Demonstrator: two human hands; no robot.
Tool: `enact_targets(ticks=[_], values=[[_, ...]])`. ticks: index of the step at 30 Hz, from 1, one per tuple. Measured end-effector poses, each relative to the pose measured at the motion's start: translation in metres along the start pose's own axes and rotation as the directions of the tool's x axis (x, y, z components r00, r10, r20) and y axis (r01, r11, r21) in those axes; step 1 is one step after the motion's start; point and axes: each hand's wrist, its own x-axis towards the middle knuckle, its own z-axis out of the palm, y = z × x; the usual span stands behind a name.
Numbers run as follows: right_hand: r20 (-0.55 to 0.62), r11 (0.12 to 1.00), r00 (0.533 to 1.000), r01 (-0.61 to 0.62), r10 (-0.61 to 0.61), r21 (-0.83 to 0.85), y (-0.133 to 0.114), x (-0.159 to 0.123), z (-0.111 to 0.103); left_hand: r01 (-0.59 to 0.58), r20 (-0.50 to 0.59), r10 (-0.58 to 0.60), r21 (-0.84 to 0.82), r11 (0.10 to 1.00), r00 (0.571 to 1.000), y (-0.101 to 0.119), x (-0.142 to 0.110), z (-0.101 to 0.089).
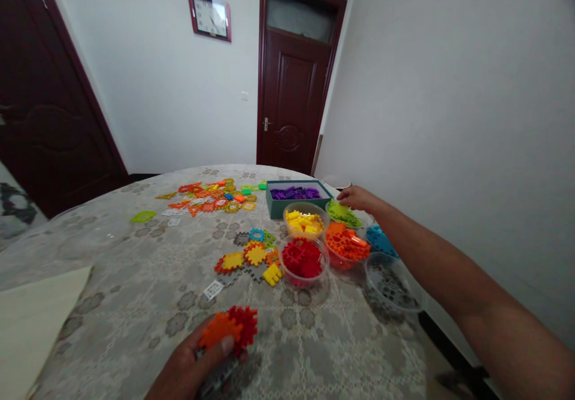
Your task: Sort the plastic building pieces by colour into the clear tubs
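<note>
My left hand (193, 358) is closed round a small stack of toothed plastic gear pieces near the table's front edge. An orange gear (220, 329) lies under my thumb, a red gear (245, 328) sticks out beyond it, and grey pieces (218, 379) show below. Stretched out to the far right, my right hand (357, 198) has its fingers bent down over a clear bowl of green pieces (353, 219). Its fingertips meet a light green gear piece (340, 211) on top; the exact grip is small and partly hidden.
Clear bowls hold yellow pieces (305, 223), red gears (302, 258), orange pieces (345, 242), blue pieces (381, 241) and grey pieces (390, 283). Behind them stands a green box (277, 209) with purple pieces. Joined gears (255, 254) and a loose colourful heap (211, 199) lie on the patterned tablecloth (135, 328).
</note>
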Motion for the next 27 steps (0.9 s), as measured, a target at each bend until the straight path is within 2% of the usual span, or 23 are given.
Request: enact_targets(ticks=[4,8,13,17,19,22,25,27], values=[[-0.088,1.0,0.996,-0.018,0.02,0.02,0.013,-0.015,0.001,-0.059,0.039,0.061,-0.055,0.997,0.997,0.008,-0.008,0.004],[-0.169,0.999,0.985,0.035,-0.032,0.017,0.006,-0.034,-0.001,-0.081,0.058,0.087,-0.107,0.991,0.995,0.005,-0.006,0.003],[-0.156,0.984,0.972,0.164,-0.173,-0.068,-0.014,-0.074,0.001,-0.146,0.031,0.15,-0.115,0.983,0.988,-0.001,-0.002,0.003],[-0.086,0.937,0.935,0.338,-0.345,-0.084,-0.037,-0.126,0.014,-0.172,0.078,0.183,-0.131,0.976,0.98,0.001,-0.007,0.005],[0.019,0.907,0.907,0.421,-0.421,-0.022,-0.052,-0.161,0.031,-0.189,0.088,0.202,-0.134,0.973,0.976,0.002,-0.009,0.006],[0.186,0.867,0.848,0.473,-0.496,0.157,-0.075,-0.217,0.076,-0.206,0.097,0.22,-0.136,0.969,0.971,0.002,-0.011,0.008],[0.246,0.849,0.832,0.407,-0.497,0.338,-0.092,-0.261,0.132,-0.217,0.128,0.235,-0.144,0.966,0.963,0.001,-0.011,0.009],[0.261,0.842,0.84,0.349,-0.475,0.41,-0.098,-0.279,0.164,-0.229,0.145,0.249,-0.144,0.963,0.958,0.0,-0.011,0.009]])
